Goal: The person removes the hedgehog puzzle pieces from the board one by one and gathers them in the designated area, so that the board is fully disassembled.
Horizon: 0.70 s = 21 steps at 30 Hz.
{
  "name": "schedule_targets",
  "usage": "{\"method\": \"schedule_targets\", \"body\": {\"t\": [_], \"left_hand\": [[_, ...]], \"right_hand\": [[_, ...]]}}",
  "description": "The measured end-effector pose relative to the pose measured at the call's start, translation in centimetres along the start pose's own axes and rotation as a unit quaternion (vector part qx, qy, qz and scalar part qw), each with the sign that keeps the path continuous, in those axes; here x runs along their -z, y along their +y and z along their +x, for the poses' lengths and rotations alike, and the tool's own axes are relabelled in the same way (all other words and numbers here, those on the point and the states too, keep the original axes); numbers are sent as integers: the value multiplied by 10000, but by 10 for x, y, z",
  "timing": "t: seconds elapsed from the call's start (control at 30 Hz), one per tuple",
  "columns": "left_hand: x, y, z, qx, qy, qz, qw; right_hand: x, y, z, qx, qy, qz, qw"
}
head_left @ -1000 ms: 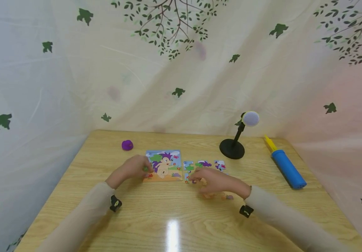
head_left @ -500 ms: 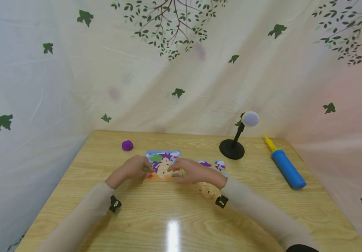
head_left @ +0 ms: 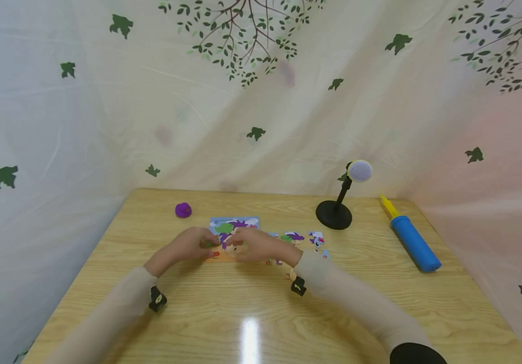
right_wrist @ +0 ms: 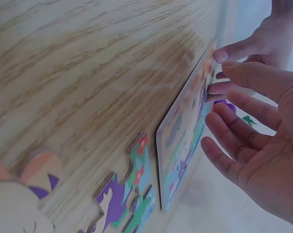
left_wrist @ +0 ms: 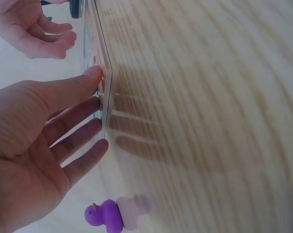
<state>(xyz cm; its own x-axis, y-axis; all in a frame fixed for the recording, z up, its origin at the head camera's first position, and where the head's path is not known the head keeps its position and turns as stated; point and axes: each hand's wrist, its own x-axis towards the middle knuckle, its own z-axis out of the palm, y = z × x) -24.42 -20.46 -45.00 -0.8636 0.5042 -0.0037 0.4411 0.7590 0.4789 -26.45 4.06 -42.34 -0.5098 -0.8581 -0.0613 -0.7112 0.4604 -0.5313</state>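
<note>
A jigsaw puzzle board (head_left: 233, 221) with a purple-haired cartoon hedgehog lies flat on the table. My left hand (head_left: 192, 243) is at its left side; in the left wrist view the thumb (left_wrist: 92, 77) touches the board near a corner and the straight fingers (left_wrist: 83, 158) rest along the edge. Over the board's middle hovers my right hand (head_left: 261, 245), partly hiding the picture. Its fingers (right_wrist: 229, 158) are spread and loosely bent, with nothing seen between them. Loose puzzle pieces (head_left: 293, 236) lie to the right of the board, some hidden behind the right forearm.
Behind the board to the left sits a purple rubber duck (head_left: 183, 210). A black round-based stand (head_left: 333, 215) with a pale disc head is at the back right. Farther right lies a blue hand pump (head_left: 416, 243) with a yellow nozzle. Patterned cloth (head_left: 224, 162) hangs behind the table.
My right hand has moved left from the loose pieces to over the board, uncovering some pieces. The left hand has stayed at the board's left edge.
</note>
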Motion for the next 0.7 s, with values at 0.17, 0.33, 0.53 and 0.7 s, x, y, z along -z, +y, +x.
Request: {"method": "schedule_targets", "body": {"t": [0.17, 0.33, 0.53, 0.7], "left_hand": [[2, -2, -3, -62, 35, -154, 9999], [6, -2, -5, -45, -47, -262, 9996], [10, 0, -5, 146, -278, -329, 9990], [12, -1, -2, 241, -376, -426, 9981]], "right_hand": [[-5, 1, 11, -45, 61, 114, 9999], [-6, 2, 19, -122, 17, 178, 9998], [-11, 6, 28, 7, 7, 228, 9997], [-15, 5, 32, 37, 75, 54, 10000]]}}
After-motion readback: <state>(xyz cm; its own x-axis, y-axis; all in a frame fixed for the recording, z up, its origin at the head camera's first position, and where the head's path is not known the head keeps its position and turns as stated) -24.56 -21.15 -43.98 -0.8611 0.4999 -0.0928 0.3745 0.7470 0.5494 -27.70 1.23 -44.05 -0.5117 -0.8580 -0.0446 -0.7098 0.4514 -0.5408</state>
